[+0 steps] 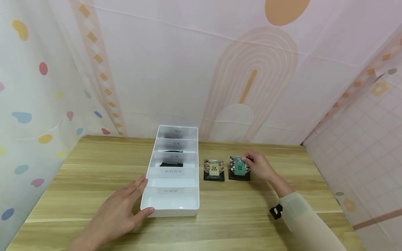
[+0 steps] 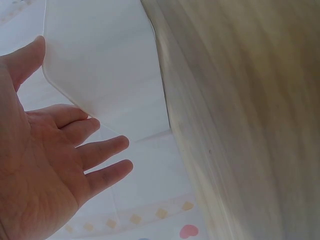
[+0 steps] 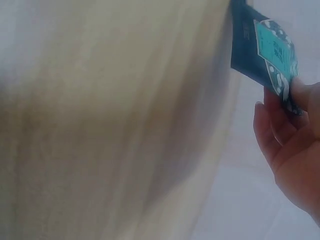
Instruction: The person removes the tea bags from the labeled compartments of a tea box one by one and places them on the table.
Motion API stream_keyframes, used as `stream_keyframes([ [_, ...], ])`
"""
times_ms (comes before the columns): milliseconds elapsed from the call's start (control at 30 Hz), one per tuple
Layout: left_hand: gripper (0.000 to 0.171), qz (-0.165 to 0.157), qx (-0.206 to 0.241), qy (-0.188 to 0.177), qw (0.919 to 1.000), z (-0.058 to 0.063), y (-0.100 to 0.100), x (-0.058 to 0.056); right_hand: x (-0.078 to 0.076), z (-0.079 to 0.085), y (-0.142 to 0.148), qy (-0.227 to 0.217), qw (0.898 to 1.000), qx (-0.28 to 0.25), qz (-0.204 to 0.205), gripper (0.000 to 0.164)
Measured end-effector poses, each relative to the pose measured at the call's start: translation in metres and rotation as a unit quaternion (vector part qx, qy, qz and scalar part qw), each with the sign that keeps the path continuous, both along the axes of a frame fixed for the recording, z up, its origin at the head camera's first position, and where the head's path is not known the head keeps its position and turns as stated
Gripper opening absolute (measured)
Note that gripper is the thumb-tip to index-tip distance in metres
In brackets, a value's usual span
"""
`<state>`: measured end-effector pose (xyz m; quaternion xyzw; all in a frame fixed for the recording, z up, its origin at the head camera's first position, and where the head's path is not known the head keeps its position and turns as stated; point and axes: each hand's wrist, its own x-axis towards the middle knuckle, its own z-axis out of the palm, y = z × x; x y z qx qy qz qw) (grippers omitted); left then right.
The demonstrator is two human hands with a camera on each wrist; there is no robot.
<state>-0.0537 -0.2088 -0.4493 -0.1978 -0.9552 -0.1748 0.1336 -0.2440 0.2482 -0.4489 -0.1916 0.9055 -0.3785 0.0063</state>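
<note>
My right hand [image 1: 258,166] pinches the upper right corner of a black tea sachet [image 1: 239,168] with a green label. The right wrist view shows this sachet [image 3: 274,47] held between thumb and fingers and tilted. Just left of it on the table lies another black tea sachet [image 1: 214,169], with a yellow label. My left hand [image 1: 117,205] touches the left side of a long white divided box [image 1: 176,213], fingers spread and fairly straight, thumb at the front corner. In the left wrist view, that hand [image 2: 55,155] is beside the box wall [image 2: 107,65].
Dark sachets [image 1: 171,164] show in the box's rear compartments; the two front ones show bare white floors. Printed labels mark the dividers. The wooden table [image 1: 232,223] ends at patterned curtains [image 1: 176,69] at the back and sides. A black device [image 1: 276,211] is on the right wrist.
</note>
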Motion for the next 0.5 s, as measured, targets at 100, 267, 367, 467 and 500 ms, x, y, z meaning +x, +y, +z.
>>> stream_keyframes([
  [100,0.085,0.000,0.000,0.000,1.0000,0.000,0.000,0.000,-0.003,-0.006,0.000,0.006,1.000,-0.002,-0.001,0.009],
  [267,0.085,-0.002,0.001,0.001,1.0000,0.001,0.000,0.000,-0.007,-0.013,0.002,0.011,1.000,0.002,-0.014,0.009],
  [367,0.085,-0.001,0.002,-0.001,1.0000,0.001,0.000,0.000,-0.009,-0.015,0.002,0.011,1.000,0.015,-0.020,0.009],
  [467,0.084,-0.003,0.001,0.000,1.0000,0.001,0.000,0.000,-0.010,-0.018,0.002,0.004,0.999,0.029,-0.024,0.010],
  [500,0.084,-0.004,0.001,0.002,1.0000,0.001,0.000,0.000,-0.011,-0.019,0.002,0.001,0.999,0.033,-0.025,0.010],
])
